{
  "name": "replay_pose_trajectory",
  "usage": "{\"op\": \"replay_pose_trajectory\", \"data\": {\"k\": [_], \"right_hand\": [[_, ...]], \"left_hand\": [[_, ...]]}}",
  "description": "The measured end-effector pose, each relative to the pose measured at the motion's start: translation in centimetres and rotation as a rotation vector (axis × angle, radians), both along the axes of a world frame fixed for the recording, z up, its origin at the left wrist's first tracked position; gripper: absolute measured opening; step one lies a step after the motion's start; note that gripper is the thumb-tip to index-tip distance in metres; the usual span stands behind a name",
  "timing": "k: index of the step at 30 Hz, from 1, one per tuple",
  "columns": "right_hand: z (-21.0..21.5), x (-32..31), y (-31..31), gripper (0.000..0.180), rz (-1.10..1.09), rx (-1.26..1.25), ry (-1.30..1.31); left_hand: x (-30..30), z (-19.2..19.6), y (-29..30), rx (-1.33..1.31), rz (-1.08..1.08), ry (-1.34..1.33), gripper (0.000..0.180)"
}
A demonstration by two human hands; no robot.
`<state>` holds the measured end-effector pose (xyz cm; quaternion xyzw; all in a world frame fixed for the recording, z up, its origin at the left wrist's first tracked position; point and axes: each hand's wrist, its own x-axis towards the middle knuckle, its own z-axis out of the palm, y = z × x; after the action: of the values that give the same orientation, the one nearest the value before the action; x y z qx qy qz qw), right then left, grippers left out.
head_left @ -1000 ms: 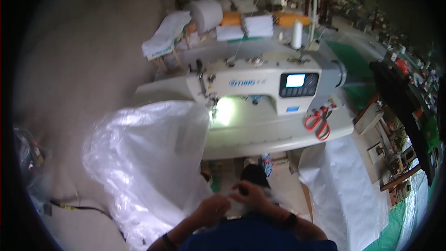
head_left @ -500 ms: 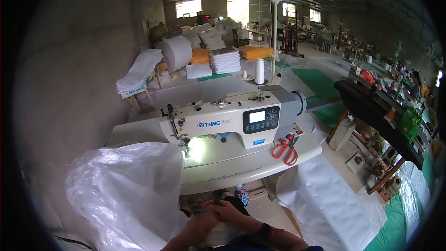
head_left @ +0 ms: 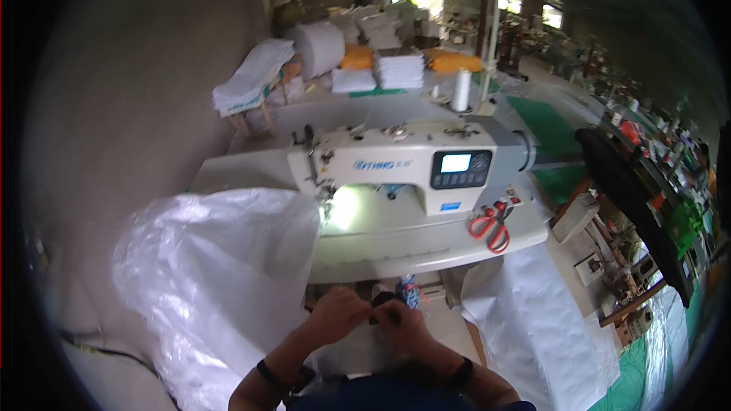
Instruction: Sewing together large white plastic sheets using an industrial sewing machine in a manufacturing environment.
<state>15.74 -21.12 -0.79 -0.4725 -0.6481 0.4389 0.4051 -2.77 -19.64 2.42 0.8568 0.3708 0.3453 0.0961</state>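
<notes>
A person's left hand (head_left: 336, 314) and right hand (head_left: 402, 322) meet just below the near edge of a sewing table (head_left: 396, 247), fingers curled in and bunched together over a small dark item (head_left: 383, 306) held between them; what it is cannot be told, and whether the fingertips pinch it or merely press on it is not clear at this size. Both wrists carry dark bands. Under the hands lies pale white fabric (head_left: 358, 354), crumpled in the lap. To the left, a large sheet of clear plastic (head_left: 217, 281) billows over the table's corner and hangs down towards the floor. On the table stands a cream sewing machine (head_left: 411, 164) with a lit panel, its lamp glowing on the bed beside the needle. Red-handled scissors (head_left: 491, 227) lie at the table's right end. A white woven sheet (head_left: 525, 320) drapes down on the right. Behind the machine stand a thread cone (head_left: 461, 91), stacked white cloth (head_left: 400, 71) and a large white roll (head_left: 318, 47).
</notes>
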Motion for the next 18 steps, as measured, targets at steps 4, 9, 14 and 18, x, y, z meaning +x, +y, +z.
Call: {"op": "replay_pose_trajectory", "data": {"k": [4, 9, 14, 18], "right_hand": [[1.8, -0.8, 0.6, 0.008, 0.044, 0.056, 0.058], [4.3, -0.9, 0.2, 0.004, 0.057, 0.158, 0.105], [5.7, -0.9, -0.6, 0.007, 0.096, 0.181, 0.129], [6.0, -0.3, -0.1, 0.015, 0.005, 0.172, 0.049]], "left_hand": [[-1.0, 1.1, -0.3, 0.011, 0.031, -0.038, 0.011], [-2.5, 3.4, -0.9, -0.007, 0.063, -0.162, 0.010], [-2.8, 4.3, -1.7, -0.116, 0.053, -0.322, 0.012], [-3.3, 4.6, -1.8, -0.163, 0.161, -0.463, 0.010]]}}
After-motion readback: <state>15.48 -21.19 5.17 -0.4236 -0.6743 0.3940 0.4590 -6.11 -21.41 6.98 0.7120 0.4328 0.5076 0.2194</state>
